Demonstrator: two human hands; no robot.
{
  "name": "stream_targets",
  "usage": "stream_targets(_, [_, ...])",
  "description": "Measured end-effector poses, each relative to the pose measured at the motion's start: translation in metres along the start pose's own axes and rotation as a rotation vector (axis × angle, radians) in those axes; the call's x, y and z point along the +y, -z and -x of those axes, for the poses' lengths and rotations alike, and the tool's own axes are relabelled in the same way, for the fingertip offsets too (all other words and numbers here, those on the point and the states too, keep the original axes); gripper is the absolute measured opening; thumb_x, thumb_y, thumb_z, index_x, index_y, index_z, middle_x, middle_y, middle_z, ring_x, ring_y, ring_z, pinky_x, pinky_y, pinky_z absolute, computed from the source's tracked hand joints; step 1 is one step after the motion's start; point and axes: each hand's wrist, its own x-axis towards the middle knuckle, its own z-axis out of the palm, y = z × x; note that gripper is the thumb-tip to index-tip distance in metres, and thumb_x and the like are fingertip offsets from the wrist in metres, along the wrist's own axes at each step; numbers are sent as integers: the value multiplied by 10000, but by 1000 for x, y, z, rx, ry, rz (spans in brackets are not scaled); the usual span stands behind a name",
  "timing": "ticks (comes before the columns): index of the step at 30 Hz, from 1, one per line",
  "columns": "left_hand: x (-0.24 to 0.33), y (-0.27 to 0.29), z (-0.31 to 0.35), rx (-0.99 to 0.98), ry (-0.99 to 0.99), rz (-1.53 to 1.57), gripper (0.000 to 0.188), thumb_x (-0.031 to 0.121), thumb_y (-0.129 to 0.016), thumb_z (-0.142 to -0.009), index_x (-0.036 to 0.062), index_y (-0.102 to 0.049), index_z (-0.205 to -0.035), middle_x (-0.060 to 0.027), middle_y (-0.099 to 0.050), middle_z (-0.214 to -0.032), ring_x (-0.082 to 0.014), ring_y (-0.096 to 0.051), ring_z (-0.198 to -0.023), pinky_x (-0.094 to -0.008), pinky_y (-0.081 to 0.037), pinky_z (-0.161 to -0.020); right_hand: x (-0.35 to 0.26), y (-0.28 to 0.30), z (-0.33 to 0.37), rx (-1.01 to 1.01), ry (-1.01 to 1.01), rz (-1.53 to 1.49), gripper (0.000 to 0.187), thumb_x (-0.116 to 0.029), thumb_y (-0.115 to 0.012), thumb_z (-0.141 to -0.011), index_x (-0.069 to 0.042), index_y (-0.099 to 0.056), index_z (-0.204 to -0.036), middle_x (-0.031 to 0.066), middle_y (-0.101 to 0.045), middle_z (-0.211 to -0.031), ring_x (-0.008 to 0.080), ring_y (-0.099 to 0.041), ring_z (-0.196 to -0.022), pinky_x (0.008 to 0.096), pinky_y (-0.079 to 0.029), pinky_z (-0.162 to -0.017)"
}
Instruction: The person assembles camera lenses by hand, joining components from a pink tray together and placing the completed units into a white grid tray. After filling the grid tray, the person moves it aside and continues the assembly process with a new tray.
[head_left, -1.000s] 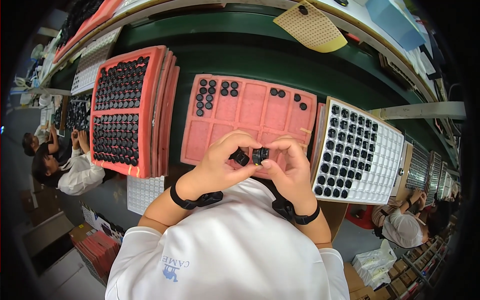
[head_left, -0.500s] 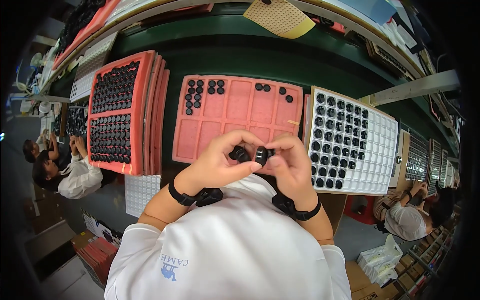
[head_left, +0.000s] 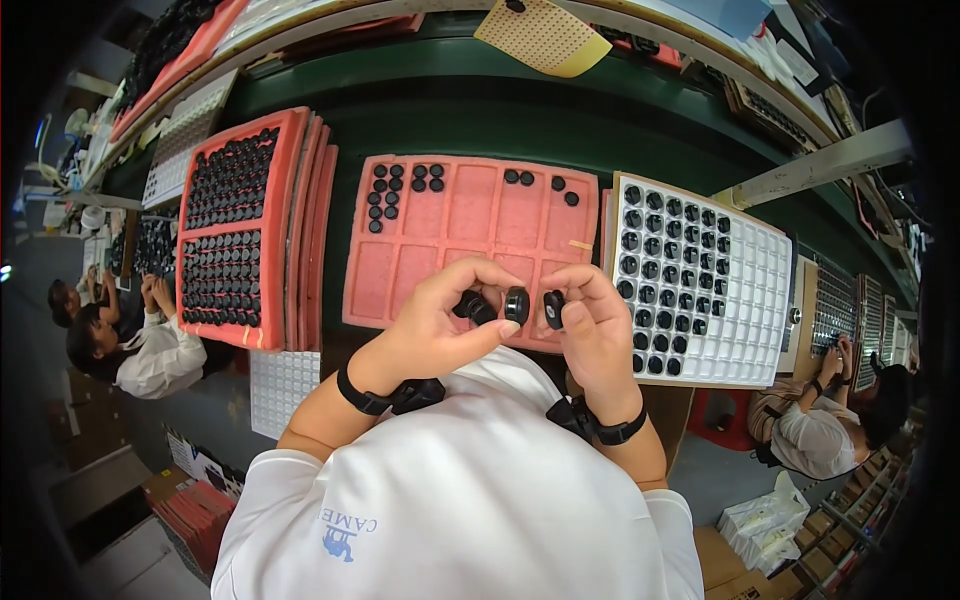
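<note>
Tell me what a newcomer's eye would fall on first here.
Probably the bare left hand and right hand in the centre, pinching small, glossy black cylindrical parts by a shallow pink compartmented tray. Next, the stacked pink trays at left, the front one packed with round black pieces, and the white gridded tray at right, partly filled with dark round pieces.

Glossy, plastic-looking black cylinder [head_left: 516, 304], shiny-faced black piece [head_left: 553, 311], matt foam-like pink tray [head_left: 472, 205], smooth, glossy, plastic-looking white tray [head_left: 756, 300], soft matt white cloth shirt [head_left: 470, 470], smooth dark-green bench [head_left: 430, 105], matt yellow paper sheet [head_left: 545, 40]
</note>
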Motion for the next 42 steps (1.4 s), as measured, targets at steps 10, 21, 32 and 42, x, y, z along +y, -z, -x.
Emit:
stream_targets(10, [2, -1, 0, -29, -131, -173, 337, 28, -661, -727, 10, -528, -1036, -49, -556, -891, -107, -525, -772, -236, -443, -660, 7, -1, -2, -199, 11, 221, 280, -261, -465, -929, -3, -467, -822, 14, -442, -738, 105, -419, -692, 247, -366, -629])
stream_targets(21, [-5, 2, 6, -64, -93, 23, 336, 23, -649, -731, 10, -513, -1037, -60, -535, -892, -106, -504, -785, -220, -410, -667, 13, 3, -4, -254, 83, 155, 220, -196, -458, -903, -6, -469, -792, 14, -427, -735, 99, -394, -686, 237, -354, -630])
stream_targets(32, [-2, 3, 3, -112, -154, -60, 331, 55, -673, -732, 14, -526, -1025, -57, -543, -896, -109, -526, -817, -237, -449, -693, 15, 3, -6, -292, 35, 170, 258, -223, -459, -898, -14, -440, -748, 17, -424, -711, 98, -374, -670, 249, -336, -607])
stream_targets(42, [-8, 3, 7, -112, -92, 20, 352, 40, -664, -734, 10, -506, -1047, -81, -542, -941, -141, -525, -857, -269, -430, -751, 16, 4, -6, -321, 12, -143, 259, -234, -464, -895, -28, -424, -743, 20, -423, -717, 101, -357, -667, 237, -314, -596])
